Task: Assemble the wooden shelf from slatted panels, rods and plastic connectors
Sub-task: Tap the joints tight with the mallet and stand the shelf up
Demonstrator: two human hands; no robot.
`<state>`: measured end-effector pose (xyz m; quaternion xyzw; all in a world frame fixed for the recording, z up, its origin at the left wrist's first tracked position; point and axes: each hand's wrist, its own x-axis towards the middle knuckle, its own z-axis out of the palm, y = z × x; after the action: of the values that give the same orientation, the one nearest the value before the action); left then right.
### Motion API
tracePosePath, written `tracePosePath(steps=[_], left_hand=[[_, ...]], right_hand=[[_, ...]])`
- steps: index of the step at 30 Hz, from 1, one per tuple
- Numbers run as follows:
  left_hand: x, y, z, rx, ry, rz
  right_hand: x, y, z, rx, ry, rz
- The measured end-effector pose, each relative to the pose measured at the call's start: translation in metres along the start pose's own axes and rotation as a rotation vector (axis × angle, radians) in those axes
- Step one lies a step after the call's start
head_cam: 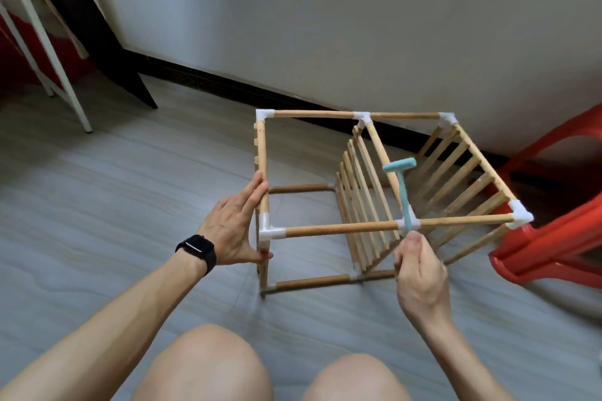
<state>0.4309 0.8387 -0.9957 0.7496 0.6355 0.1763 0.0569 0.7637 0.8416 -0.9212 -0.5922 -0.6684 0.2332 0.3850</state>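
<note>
The wooden shelf frame (338, 229) stands on the floor in front of my knees, its rods joined by white plastic connectors (270, 233). Slatted panels (358, 198) stand inside it at the middle and at the right end. My left hand (234, 228), with a black watch on the wrist, holds the frame's near left corner, fingers along the upper rod and thumb on the post below. My right hand (418, 267) grips the handle of a small light-blue plastic mallet (402, 187). The mallet's head is raised above the front middle connector (408, 223).
A red plastic stool (553, 238) stands right against the shelf's right end. The wall with its dark skirting (228, 81) runs just behind. White frame legs (49, 52) and a dark panel stand at the far left. Grey floor lies around my knees.
</note>
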Motion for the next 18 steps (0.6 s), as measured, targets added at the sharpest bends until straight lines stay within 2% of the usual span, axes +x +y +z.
tracePosePath(steps=[3,6,12,18], left_hand=[[-0.001,0.008,-0.002,-0.168,-0.082,-0.182],[-0.003,0.026,0.0,-0.48,-0.145,-0.328],[-0.002,0.039,-0.004,-0.643,-0.134,-0.45],[0.007,0.029,-0.058,-0.702,-0.137,-0.457]], right_hand=[[0.01,0.038,-0.002,0.14,0.143,0.306],[0.021,0.057,0.004,0.231,0.14,0.45],[0.052,0.029,0.013,0.343,0.053,0.436],[0.064,0.002,-0.002,0.378,0.02,0.313]])
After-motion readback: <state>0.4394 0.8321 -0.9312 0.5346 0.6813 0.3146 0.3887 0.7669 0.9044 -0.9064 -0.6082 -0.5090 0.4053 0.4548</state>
